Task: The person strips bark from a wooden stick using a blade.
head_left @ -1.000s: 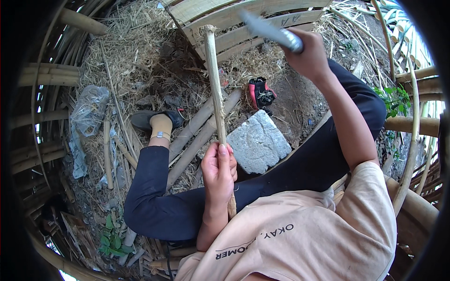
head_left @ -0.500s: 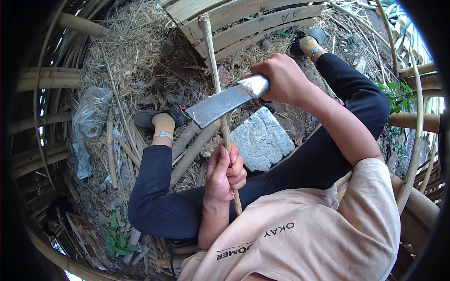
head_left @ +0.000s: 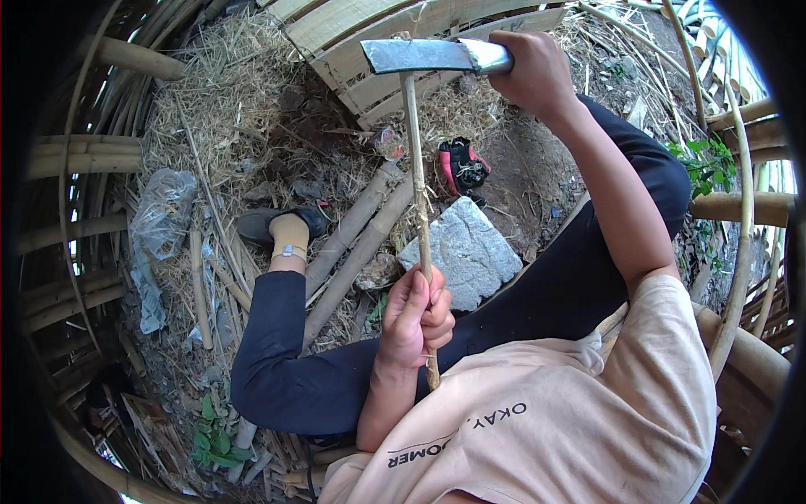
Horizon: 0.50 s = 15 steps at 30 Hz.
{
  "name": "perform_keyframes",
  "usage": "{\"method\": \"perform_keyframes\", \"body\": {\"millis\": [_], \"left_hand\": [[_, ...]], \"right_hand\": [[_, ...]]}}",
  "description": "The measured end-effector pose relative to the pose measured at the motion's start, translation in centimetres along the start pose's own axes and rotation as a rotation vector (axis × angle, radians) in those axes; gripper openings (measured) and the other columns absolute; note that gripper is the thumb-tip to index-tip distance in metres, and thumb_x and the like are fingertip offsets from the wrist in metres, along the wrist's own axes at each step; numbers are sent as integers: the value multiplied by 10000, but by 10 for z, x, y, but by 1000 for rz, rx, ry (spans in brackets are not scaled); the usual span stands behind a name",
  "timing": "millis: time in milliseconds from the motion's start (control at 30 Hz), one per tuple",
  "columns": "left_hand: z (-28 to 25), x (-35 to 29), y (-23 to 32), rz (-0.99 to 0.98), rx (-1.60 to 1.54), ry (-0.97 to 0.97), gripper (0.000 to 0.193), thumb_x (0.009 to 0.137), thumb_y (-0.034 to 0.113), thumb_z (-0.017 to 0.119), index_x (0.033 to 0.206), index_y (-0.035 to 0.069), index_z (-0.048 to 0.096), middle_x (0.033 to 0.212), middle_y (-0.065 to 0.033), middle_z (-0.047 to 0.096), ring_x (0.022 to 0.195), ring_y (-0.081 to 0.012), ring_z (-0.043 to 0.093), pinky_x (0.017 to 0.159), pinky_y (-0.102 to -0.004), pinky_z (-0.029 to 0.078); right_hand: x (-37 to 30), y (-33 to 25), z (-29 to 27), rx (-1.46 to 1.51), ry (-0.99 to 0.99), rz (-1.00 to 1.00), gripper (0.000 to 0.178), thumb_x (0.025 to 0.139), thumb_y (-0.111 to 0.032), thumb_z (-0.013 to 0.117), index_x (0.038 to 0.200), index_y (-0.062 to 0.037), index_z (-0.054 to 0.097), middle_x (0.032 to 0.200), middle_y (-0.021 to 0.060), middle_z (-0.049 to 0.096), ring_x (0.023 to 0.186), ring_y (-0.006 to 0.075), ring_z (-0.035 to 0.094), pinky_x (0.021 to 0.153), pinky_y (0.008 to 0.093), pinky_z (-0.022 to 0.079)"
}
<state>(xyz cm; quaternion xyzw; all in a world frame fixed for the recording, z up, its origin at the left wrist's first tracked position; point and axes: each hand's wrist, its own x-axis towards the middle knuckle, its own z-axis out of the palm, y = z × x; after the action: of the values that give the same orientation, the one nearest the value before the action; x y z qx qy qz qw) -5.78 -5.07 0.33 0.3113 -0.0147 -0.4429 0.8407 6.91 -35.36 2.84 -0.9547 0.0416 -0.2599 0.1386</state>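
Observation:
My left hand (head_left: 414, 317) is closed around the lower part of a thin wooden stick (head_left: 421, 181), its bottom end close to my shirt. The stick stands out away from me, with small frayed fibres along its middle. My right hand (head_left: 540, 74) grips the metal handle of a broad-bladed machete (head_left: 420, 56). The blade lies crosswise over the far end of the stick and hides part of it. Whether the edge bites into the wood I cannot tell. Behind the stick, a rough grey stone block (head_left: 470, 256) rests on the ground between my legs.
Beyond the blade is a wooden slatted crate (head_left: 327, 42). A red and black object (head_left: 462, 166) lies past the stone. Two bamboo poles (head_left: 363, 244) lie near my left foot. A clear plastic bag (head_left: 164, 214) sits at the left on straw-strewn dirt. Bamboo walls surround me.
The machete has moved away from me along the stick, from its middle to its far end. My left hand and the stick have shifted slightly right. The red and black object is now uncovered.

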Motion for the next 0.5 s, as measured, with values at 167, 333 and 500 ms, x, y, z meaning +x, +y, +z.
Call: {"method": "perform_keyframes", "body": {"millis": [167,333,500], "left_hand": [[-13,0,6,44,-7,84,282,1063,331,360,917,95,409,574,63,251,400,-3,140,341,-191,118],[-12,-1,8,44,2,116,289,1062,337,362,913,94,410,573,61,250,403,-6,137,339,-194,115],[-14,-3,11,47,50,141,286,1056,359,381,915,116,432,577,70,267,423,2,166,365,-193,121]], "right_hand": [[-23,2,19,298,-61,-152,250,608,-106,674,850,-122,731,710,124,680,688,317,677,662,425,539],[-35,-37,7,293,-333,-208,185,580,-138,692,762,-110,698,665,118,655,671,331,664,636,436,532],[-39,-51,3,208,-427,-208,148,572,-116,692,715,-87,668,644,129,635,655,335,646,617,429,506]]}}
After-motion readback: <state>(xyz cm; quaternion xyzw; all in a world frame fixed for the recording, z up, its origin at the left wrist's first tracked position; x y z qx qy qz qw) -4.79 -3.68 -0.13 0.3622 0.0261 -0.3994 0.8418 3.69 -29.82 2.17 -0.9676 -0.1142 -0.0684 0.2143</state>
